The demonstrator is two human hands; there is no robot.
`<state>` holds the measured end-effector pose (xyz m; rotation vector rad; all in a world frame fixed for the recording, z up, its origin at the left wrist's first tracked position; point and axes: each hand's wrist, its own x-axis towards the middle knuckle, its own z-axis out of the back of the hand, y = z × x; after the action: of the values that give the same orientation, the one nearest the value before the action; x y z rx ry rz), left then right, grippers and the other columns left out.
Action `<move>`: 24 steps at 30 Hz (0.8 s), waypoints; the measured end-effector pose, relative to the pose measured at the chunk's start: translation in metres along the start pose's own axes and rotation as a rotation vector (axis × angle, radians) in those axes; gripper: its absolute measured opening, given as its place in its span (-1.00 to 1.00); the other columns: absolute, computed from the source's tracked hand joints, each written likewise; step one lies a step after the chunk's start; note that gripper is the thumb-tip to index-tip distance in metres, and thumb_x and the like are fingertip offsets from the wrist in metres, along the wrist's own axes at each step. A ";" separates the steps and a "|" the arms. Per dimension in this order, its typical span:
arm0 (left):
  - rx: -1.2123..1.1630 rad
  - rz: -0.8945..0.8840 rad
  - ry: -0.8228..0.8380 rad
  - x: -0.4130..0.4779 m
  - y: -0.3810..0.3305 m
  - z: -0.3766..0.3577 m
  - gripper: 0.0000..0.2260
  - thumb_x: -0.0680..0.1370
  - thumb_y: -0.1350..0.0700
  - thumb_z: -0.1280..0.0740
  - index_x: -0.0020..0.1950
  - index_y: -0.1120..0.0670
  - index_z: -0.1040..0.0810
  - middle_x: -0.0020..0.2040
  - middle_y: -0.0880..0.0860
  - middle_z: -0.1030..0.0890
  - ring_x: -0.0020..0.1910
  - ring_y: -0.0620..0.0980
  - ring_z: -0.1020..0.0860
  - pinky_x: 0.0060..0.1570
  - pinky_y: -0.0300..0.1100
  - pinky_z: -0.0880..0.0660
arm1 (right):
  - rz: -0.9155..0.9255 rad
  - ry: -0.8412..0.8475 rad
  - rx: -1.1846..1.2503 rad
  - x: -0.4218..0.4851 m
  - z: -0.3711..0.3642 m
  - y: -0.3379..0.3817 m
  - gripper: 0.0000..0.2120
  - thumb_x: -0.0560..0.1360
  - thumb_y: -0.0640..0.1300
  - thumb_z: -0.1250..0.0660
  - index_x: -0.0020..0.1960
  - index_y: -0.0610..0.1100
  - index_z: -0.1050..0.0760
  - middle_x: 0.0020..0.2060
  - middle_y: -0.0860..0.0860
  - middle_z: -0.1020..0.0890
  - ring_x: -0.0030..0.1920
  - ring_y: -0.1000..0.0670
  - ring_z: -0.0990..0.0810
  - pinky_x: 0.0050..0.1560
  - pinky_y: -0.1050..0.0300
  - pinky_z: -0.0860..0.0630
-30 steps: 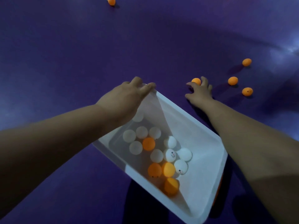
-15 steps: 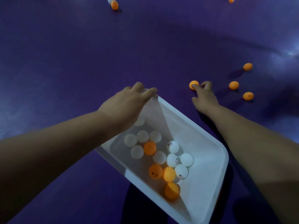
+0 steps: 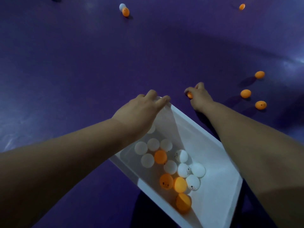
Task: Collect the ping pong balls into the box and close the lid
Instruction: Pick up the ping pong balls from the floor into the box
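A white plastic box (image 3: 212,165) lies tilted on the purple floor, with several white and orange ping pong balls inside. My left hand (image 3: 139,112) grips the box's far corner rim. Just beyond the box, my right hand (image 3: 198,97) is curled over an orange ball (image 3: 189,95) on the floor, fingers closed around it. Three more orange balls (image 3: 245,93) lie to the right of that hand. No lid is in view.
Farther off, an orange ball (image 3: 125,12) touches a white ball (image 3: 122,6) at the top left, and another orange ball (image 3: 242,6) lies at the top right. The floor is a dark purple mat (image 3: 82,71).
My right hand has closed its fingers over the orange ball that it was only touching before. My left hand keeps its hold on the box corner.
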<state>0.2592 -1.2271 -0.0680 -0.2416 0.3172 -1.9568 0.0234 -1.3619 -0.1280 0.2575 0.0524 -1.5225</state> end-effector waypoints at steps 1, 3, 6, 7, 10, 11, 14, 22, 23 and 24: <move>0.005 -0.001 0.005 0.000 0.000 0.000 -0.33 0.50 0.29 -0.27 0.50 -0.09 -0.06 0.33 0.06 -0.28 0.16 0.08 -0.43 -0.02 -0.08 -0.52 | -0.013 0.021 0.010 -0.003 0.000 -0.002 -0.61 0.48 -0.37 -0.21 0.22 -0.03 -0.41 0.23 -0.14 -0.27 -0.04 -0.12 -0.40 -0.10 0.07 -0.35; 0.017 0.001 0.008 0.001 0.000 0.001 -0.31 0.50 0.29 -0.27 0.51 -0.08 -0.03 0.33 0.07 -0.29 0.18 0.09 -0.41 0.01 -0.07 -0.50 | -0.027 0.040 0.083 -0.013 0.005 -0.006 -0.67 0.48 -0.28 -0.29 0.21 -0.05 -0.40 0.20 -0.17 -0.34 -0.03 -0.15 -0.45 -0.07 0.08 -0.37; 0.121 0.031 -0.050 0.001 -0.003 0.002 -0.31 0.48 0.30 -0.23 0.53 0.05 0.01 0.28 0.09 -0.34 0.21 0.10 -0.33 0.17 -0.04 -0.36 | -0.019 -0.165 0.444 -0.047 0.029 -0.001 -0.75 0.43 -0.08 -0.40 0.09 -0.06 -0.47 0.00 -0.03 -0.55 -0.08 0.00 -0.53 -0.13 0.17 -0.41; 0.167 0.045 -0.081 0.000 -0.004 0.003 -0.36 0.47 0.29 -0.22 0.51 0.10 -0.05 0.25 0.11 -0.36 0.19 0.12 -0.32 0.17 -0.04 -0.33 | 0.008 -0.277 0.555 -0.066 0.040 0.004 -0.79 0.43 -0.04 -0.40 0.04 -0.04 -0.49 -0.08 0.03 -0.57 -0.16 0.10 -0.52 -0.18 0.25 -0.42; 0.209 0.079 -0.164 -0.006 -0.005 0.009 -0.68 0.45 0.30 -0.20 0.19 0.18 -0.40 0.03 0.13 -0.45 0.02 0.13 -0.35 -0.02 -0.04 -0.33 | 0.173 -0.411 0.652 -0.130 0.071 0.017 -0.86 0.44 0.04 -0.37 -0.03 0.04 -0.54 -0.21 0.11 -0.59 -0.27 0.20 -0.51 -0.26 0.35 -0.43; 0.201 0.086 -0.176 -0.007 -0.006 0.012 -0.77 0.44 0.31 -0.20 0.08 0.18 -0.44 -0.05 0.13 -0.46 -0.04 0.13 -0.36 -0.07 -0.05 -0.33 | 0.213 -0.347 0.603 -0.147 0.077 0.019 -0.80 0.42 0.12 -0.35 0.00 0.09 -0.55 -0.20 0.10 -0.59 -0.25 0.17 -0.52 -0.24 0.27 -0.45; 0.208 0.086 -0.132 -0.010 -0.010 0.016 -0.82 0.45 0.32 -0.21 0.03 0.17 -0.44 -0.11 0.12 -0.48 -0.07 0.12 -0.38 -0.08 -0.06 -0.34 | 0.227 -0.056 0.249 -0.179 0.081 0.016 -0.50 0.36 0.30 -0.29 0.22 0.10 -0.48 -0.03 0.17 -0.48 -0.07 0.13 -0.45 -0.16 0.15 -0.39; 0.144 0.280 0.080 -0.043 -0.031 0.056 -0.48 0.51 0.21 -0.21 0.46 0.16 -0.17 0.31 0.15 -0.40 0.24 0.16 -0.35 0.18 -0.03 -0.32 | 0.068 0.246 0.046 -0.220 0.084 0.028 -0.85 0.54 -0.09 -0.21 0.05 -0.14 -0.34 -0.16 -0.11 -0.56 -0.19 -0.13 -0.53 -0.26 0.03 -0.42; 0.103 0.315 0.072 -0.056 -0.036 0.066 -0.45 0.51 0.21 -0.22 0.48 0.15 -0.14 0.36 0.15 -0.36 0.28 0.16 -0.32 0.23 -0.01 -0.30 | 0.064 0.256 0.056 -0.225 0.091 0.034 -0.86 0.55 -0.11 -0.21 0.03 -0.16 -0.34 -0.19 -0.12 -0.55 -0.21 -0.13 -0.52 -0.28 0.04 -0.39; 0.056 0.355 0.051 -0.071 -0.042 0.078 -0.44 0.50 0.22 -0.22 0.49 0.15 -0.15 0.39 0.15 -0.34 0.31 0.17 -0.31 0.25 0.01 -0.28 | 0.057 0.268 0.066 -0.233 0.099 0.041 -0.88 0.55 -0.12 -0.21 0.01 -0.17 -0.34 -0.21 -0.12 -0.53 -0.24 -0.13 -0.50 -0.31 0.06 -0.35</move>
<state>0.2754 -1.1549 0.0176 -0.0913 0.3148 -1.6198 0.0393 -1.1520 0.0189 0.5105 0.2060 -1.4263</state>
